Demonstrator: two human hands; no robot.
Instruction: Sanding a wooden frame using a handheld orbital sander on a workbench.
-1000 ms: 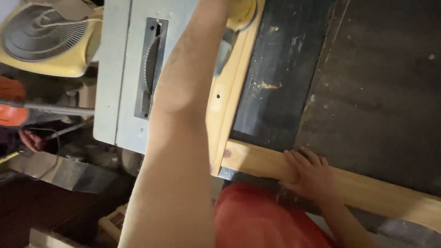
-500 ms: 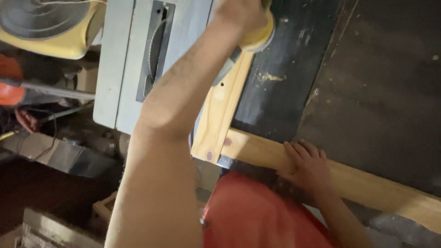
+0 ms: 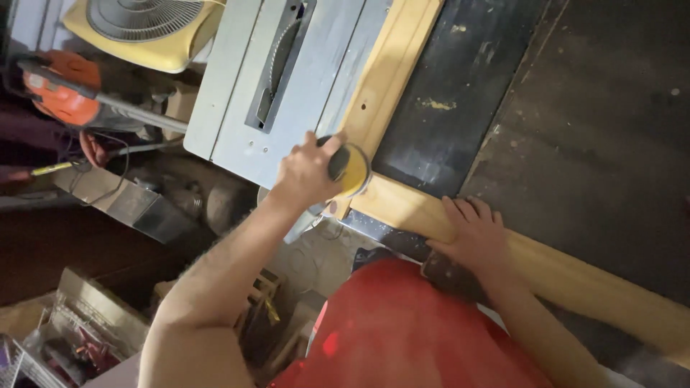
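Note:
My left hand (image 3: 307, 172) grips a small round yellow sander (image 3: 351, 169), which rests on the upright rail of a pale wooden frame (image 3: 392, 79), just above the frame's corner. My right hand (image 3: 471, 233) lies flat with fingers spread on the frame's lower rail (image 3: 589, 276), to the right of that corner. A dark panel (image 3: 460, 93) fills the inside of the frame. My red shirt (image 3: 402, 330) covers the bottom of the view.
A grey table saw (image 3: 237, 108) with its blade slot (image 3: 277, 65) lies under the frame's left side. A yellow fan (image 3: 144, 25) and an orange tool (image 3: 61, 90) sit at the upper left. Boxes and clutter (image 3: 79, 330) lie on the floor below.
My left hand has drawn the sander down the upright rail, from its far end to near the corner. My right hand has stayed pressed on the lower rail.

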